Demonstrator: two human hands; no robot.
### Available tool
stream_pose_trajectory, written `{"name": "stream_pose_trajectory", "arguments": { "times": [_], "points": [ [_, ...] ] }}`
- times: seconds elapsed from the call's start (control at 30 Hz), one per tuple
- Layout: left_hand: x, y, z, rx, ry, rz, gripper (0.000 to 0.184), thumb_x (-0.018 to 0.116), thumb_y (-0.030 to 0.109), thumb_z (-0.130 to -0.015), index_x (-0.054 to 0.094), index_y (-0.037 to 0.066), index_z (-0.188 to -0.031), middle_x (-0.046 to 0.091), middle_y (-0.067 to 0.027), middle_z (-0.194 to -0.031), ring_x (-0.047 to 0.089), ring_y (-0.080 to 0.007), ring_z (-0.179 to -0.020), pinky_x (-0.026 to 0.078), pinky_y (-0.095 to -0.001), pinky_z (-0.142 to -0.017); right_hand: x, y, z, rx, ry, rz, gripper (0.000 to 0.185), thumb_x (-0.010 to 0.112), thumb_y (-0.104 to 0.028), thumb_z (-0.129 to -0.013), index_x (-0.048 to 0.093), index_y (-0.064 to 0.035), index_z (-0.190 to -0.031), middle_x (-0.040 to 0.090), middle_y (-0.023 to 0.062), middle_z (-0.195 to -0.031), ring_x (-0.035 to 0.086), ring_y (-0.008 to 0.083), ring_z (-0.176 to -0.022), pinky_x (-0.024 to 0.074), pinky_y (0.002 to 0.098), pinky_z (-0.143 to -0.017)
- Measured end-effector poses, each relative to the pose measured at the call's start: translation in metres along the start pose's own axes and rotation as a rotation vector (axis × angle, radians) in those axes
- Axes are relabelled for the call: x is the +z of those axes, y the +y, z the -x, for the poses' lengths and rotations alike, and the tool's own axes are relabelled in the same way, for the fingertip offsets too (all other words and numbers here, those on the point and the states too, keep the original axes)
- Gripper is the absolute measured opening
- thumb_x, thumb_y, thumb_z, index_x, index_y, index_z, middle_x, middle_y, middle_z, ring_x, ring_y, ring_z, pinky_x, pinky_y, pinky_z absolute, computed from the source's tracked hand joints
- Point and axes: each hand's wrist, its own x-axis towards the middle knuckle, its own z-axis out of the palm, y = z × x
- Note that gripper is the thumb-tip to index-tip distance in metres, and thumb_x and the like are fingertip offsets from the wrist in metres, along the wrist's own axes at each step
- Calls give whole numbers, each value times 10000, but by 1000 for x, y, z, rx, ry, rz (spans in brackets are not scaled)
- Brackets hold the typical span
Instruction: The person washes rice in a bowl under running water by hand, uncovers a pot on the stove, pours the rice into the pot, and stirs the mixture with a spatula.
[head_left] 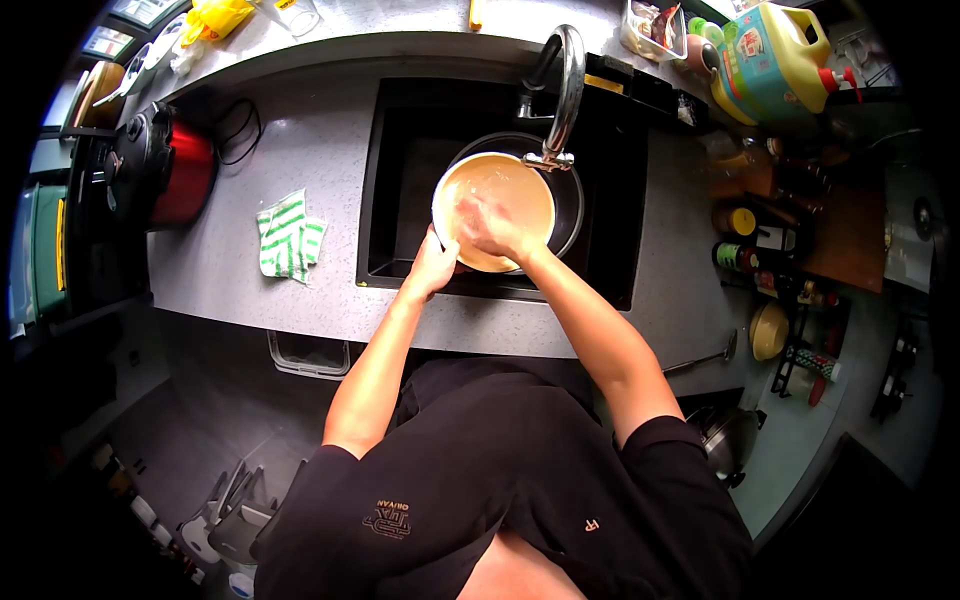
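A cream-coloured bowl [541, 200] with a pale rim is held over the black sink [612, 215], under the chrome faucet [573, 85]. My left hand [434, 265] grips the bowl's near left side, thumb at the rim and fingers underneath. Inside the bowl is my right hand [498, 228], in what looks like cloudy liquid. Its fingers are blurred, and I cannot make out whether they hold anything. Below the bowl, a larger round metal basin [575, 215] shows partly in the sink.
A green-and-white striped cloth [288, 238] lies on the counter to the left, near a red-and-black cooker [180, 165]. At the back right are a large yellow jug [770, 60] and a plastic food container [655, 30]. Bottles [735, 257] line the right side.
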Motion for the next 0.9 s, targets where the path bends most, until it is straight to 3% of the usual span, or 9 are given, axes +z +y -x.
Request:
{"name": "stream_pose_trajectory", "arguments": {
  "times": [0.07, 0.2, 0.3, 0.43, 0.47, 0.57, 0.7, 0.8, 0.9],
  "points": [
    [-7, -1, 2, 11, -1, -13, 465, 539, 141, -1012, 432, -50, -1423, 611, -183, -1265, 692, -233, -995, 636, -347, -746, -22, -31, 1, 165, -123, -106, 361, 737, -271, -878, 708, -138, -1212, 685, 134, -1177, 702, 351, -1033, 552, 418, -969],
    [-19, -18, 1, 238, 51, -133, 489, 553, 166, -1024, 428, -48, -1445, 602, -184, -1322, 658, -245, -1108, 584, -363, -908, -21, -19, 18, -40, -129, -136, 342, 791, -106, -783, 767, -136, -1123, 691, 121, -1095, 688, 333, -1042, 551, 409, -944],
    [-24, -12, 9, 152, 22, -41, 506, 568, 189, -1029, 425, -47, -1453, 600, -181, -1349, 614, -242, -1198, 527, -362, -999, -36, -16, 20, -47, -235, -128, 377, 778, -43, -746, 766, -117, -1115, 683, 116, -1060, 680, 333, -1035, 549, 419, -938],
    [-29, -5, 17, 131, 20, -51, 504, 567, 168, -1022, 433, -57, -1452, 604, -178, -1351, 589, -233, -1239, 501, -358, -1028, -45, -12, 13, -17, -125, 36, 272, 753, -29, -764, 760, -87, -1029, 670, 117, -1079, 671, 354, -1006, 554, 422, -917],
    [-29, -1, 23, 130, 21, -41, 501, 560, 143, -1016, 436, -57, -1458, 597, -170, -1368, 576, -230, -1259, 471, -357, -1063, -49, -11, 10, 16, -138, 32, 263, 756, -45, -789, 743, -81, -1049, 656, 117, -1134, 647, 358, -1077, 546, 430, -946],
    [-34, -1, 27, 164, 6, -44, 498, 557, 116, -1006, 447, -59, -1459, 593, -162, -1380, 563, -228, -1277, 441, -356, -1098, -67, -26, -1, -118, 63, 95, 275, 744, -34, -778, 755, -95, -1046, 649, 112, -1140, 639, 355, -1103, 553, 429, -944],
    [-42, -5, 31, 182, -9, -37, 493, 558, 118, -1003, 459, -61, -1451, 598, -164, -1371, 555, -232, -1289, 432, -357, -1106, -60, -29, -8, -141, 48, 183, 465, 770, -160, -803, 691, -160, -1261, 634, 125, -1236, 595, 389, -1204, 544, 461, -981],
    [-47, -9, 32, 240, 10, -71, 497, 558, 122, -1002, 456, -62, -1452, 591, -168, -1380, 544, -235, -1302, 422, -360, -1117, -55, -49, -5, 73, -127, 289, 684, 810, -272, -799, 560, -156, -1425, 597, 166, -1316, 555, 431, -1275, 504, 474, -1061],
    [-49, -12, 34, 297, 39, -79, 501, 592, 157, -987, 459, -68, -1414, 622, -211, -1324, 597, -278, -1249, 447, -379, -1097, -46, -64, 9, 93, -73, 347, 765, 834, -367, -762, 548, -155, -1439, 570, 199, -1387, 552, 460, -1281, 509, 513, -1051]
  ]
}}
